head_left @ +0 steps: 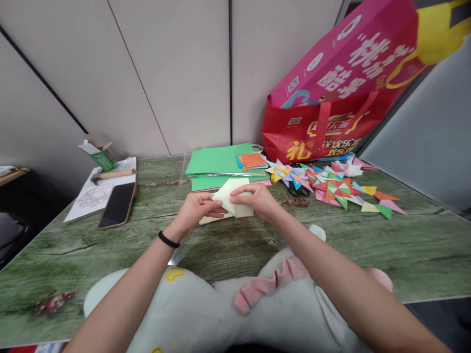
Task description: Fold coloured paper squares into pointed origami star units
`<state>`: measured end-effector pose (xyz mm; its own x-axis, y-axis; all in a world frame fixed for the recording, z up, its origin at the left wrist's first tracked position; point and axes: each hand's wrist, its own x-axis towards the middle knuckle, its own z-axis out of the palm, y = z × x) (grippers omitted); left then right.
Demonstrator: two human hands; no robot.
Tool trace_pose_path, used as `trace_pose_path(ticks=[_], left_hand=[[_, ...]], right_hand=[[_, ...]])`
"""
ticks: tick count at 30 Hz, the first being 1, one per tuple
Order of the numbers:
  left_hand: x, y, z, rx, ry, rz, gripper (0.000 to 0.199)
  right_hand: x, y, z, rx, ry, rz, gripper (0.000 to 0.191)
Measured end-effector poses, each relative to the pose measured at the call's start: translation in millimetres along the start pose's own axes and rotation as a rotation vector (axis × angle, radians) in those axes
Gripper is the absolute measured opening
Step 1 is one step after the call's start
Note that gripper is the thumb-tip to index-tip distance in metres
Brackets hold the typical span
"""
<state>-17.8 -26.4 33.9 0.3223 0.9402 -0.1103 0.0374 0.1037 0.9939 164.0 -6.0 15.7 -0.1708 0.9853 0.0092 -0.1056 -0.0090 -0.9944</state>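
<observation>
A pale cream sheet of origami paper (243, 210), partly folded to a point on its left side, is held up between my two hands above the table. My left hand (201, 210) pinches its left corner between thumb and fingers. On the opposite side, my right hand (257, 198) grips the paper with thumb and forefinger at the upper right. Below it lies more pale paper (209, 219), mostly hidden by the hands. Just behind sits a stack of green paper (215, 161), topped by small coloured squares (252, 161).
Several folded paper stars (338, 189) and black scissors (299, 191) lie to the right. A red gift bag (290, 130) stands behind them. At the left are a phone (117, 205), a hammer (114, 174) and a small green box (102, 159). A plush toy (213, 309) rests against the near edge.
</observation>
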Motion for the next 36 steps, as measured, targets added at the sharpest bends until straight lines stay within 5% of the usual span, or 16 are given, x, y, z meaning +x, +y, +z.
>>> trace_pose_path(ticks=[10, 22, 36], left_hand=[[-2.5, 6.2, 0.7, 0.006, 0.038, -0.07, 0.022], [-2.8, 4.9, 3.1, 0.008, -0.047, -0.107, 0.029], [-1.3, 1.0, 9.2, 0.042, -0.007, -0.05, 0.025]], right_hand=[[-1.5, -1.9, 0.9, 0.034, -0.02, 0.026, 0.024], [-1.3, -0.9, 2.7, 0.057, -0.009, 0.055, 0.028], [-4.5, -1.8, 7.9, 0.084, -0.002, 0.052, 0.025]])
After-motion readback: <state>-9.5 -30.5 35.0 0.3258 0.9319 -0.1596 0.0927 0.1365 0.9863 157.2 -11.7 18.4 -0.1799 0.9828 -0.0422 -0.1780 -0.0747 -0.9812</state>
